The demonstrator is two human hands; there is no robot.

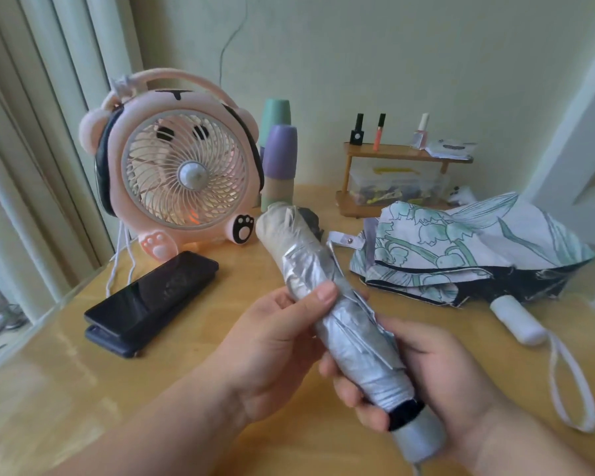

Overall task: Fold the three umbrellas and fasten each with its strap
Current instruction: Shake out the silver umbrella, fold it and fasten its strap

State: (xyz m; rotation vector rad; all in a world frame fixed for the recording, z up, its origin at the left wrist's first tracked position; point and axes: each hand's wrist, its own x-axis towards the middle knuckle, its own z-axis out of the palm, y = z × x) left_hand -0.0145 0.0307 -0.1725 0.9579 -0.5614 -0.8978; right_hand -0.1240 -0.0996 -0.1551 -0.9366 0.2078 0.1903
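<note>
A silver-grey umbrella [344, 310] with a beige tip end is rolled up tight and held slanted above the table. My left hand [275, 341] grips its middle, thumb laid across the canopy. My right hand [423, 379] holds the lower end near the pale handle. A second umbrella [461, 249], white with a green flower print and dark lining, lies loosely bunched on the table at the right, its white handle [517, 321] and wrist loop pointing toward me, its snap strap [346, 240] lying loose. Behind the held umbrella's tip, something dark [311, 218] shows; I cannot tell what it is.
A pink bear-shaped fan [179, 173] stands at the back left, with a black phone [152, 297] on a dark case before it. Stacked cups [279, 156] and a small wooden shelf [402, 176] with bottles stand at the back. The wooden table [83, 389] has bare surface at front left.
</note>
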